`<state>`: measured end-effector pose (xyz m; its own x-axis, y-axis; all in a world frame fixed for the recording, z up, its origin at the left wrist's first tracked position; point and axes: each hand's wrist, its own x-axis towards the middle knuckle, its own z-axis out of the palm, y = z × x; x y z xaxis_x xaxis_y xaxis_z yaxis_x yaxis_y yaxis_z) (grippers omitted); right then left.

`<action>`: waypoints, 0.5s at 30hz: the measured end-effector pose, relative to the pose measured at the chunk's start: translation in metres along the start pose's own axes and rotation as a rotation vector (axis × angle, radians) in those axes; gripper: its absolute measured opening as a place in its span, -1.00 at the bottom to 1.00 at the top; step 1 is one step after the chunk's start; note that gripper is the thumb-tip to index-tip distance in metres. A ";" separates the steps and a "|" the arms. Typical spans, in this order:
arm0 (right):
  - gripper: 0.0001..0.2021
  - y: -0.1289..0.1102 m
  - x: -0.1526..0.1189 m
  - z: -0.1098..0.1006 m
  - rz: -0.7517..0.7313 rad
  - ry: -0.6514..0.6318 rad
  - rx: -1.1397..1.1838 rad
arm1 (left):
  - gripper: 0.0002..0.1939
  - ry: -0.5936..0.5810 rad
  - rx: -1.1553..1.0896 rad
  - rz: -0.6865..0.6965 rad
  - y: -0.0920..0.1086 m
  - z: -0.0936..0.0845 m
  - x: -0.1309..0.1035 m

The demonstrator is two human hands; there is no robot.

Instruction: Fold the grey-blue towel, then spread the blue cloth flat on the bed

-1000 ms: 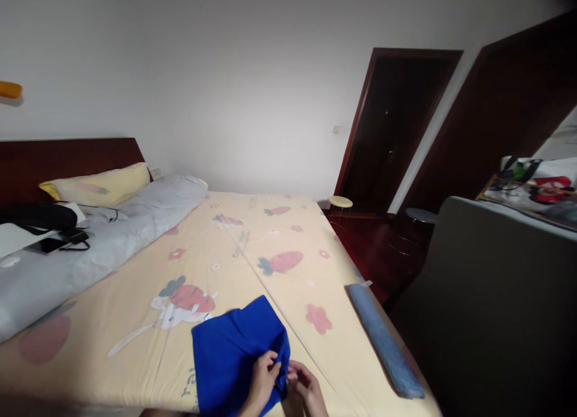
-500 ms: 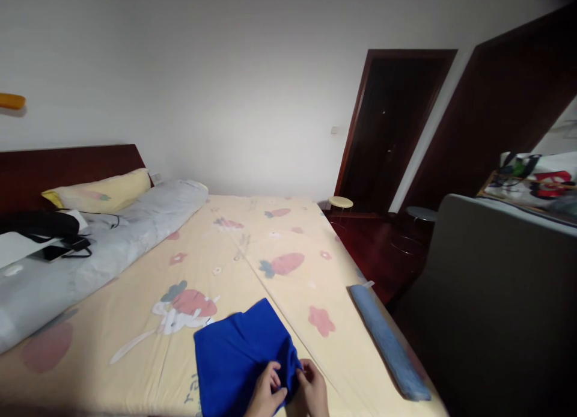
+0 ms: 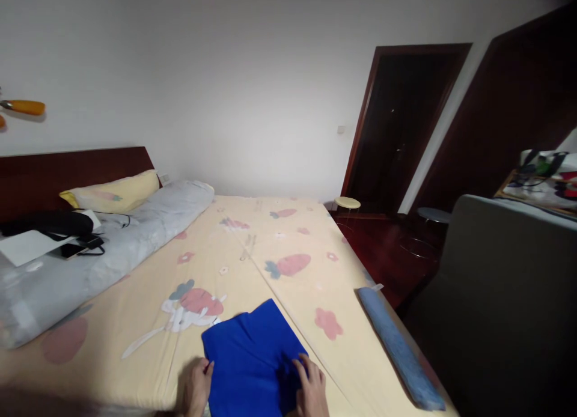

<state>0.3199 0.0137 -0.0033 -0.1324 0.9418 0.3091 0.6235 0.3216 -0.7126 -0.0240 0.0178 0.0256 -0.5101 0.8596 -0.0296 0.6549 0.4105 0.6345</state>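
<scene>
- Blue cloth point(image 3: 255, 357) lies folded flat on the near edge of the bed point(image 3: 252, 249), between the two hands.
- The left hand point(image 3: 193, 390) sits at the cloth's near left edge, its fingers curled against the hem; whether they pinch the fabric cannot be told.
- The right hand point(image 3: 311, 390) lies on the cloth's near right corner, fingers spread and pressed flat, gripping nothing.
- The sheet under the cloth is pale yellow, printed with red strawberries, pink flowers and a white rabbit; a few printed letters show just beside the left hand, too cut off to read.
- A grey-blue roll point(image 3: 399, 348) lies along the right edge of the bed, well apart from the cloth.
- A grey bolster point(image 3: 103, 255) runs along the far left, with a yellow pillow point(image 3: 112, 191) behind it against the dark headboard point(image 3: 67, 170).
- A phone point(image 3: 74, 249), black cables and white paper rest on the bolster's left end.
- A dark doorway point(image 3: 401, 122) stands far right, with a small round stool point(image 3: 347, 203) at its foot.
</scene>
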 end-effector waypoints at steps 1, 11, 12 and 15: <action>-0.51 -0.013 0.005 0.004 -0.004 -0.049 0.056 | -0.78 0.015 -0.024 0.023 0.005 0.003 -0.001; -0.42 -0.091 0.071 0.079 0.261 -0.258 0.614 | -0.84 0.147 -0.104 0.428 0.065 0.048 -0.040; -0.41 -0.091 0.075 0.083 0.269 -0.255 0.622 | -0.82 0.121 -0.146 0.438 0.064 0.055 -0.041; -0.46 -0.089 0.080 0.087 0.288 -0.218 0.610 | -0.81 0.034 -0.297 0.447 0.056 0.070 -0.042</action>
<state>0.1870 0.0691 0.0304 -0.2178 0.9755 -0.0320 0.1228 -0.0051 -0.9924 0.0728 0.0262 0.0079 -0.2391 0.9184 0.3151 0.6287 -0.1008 0.7711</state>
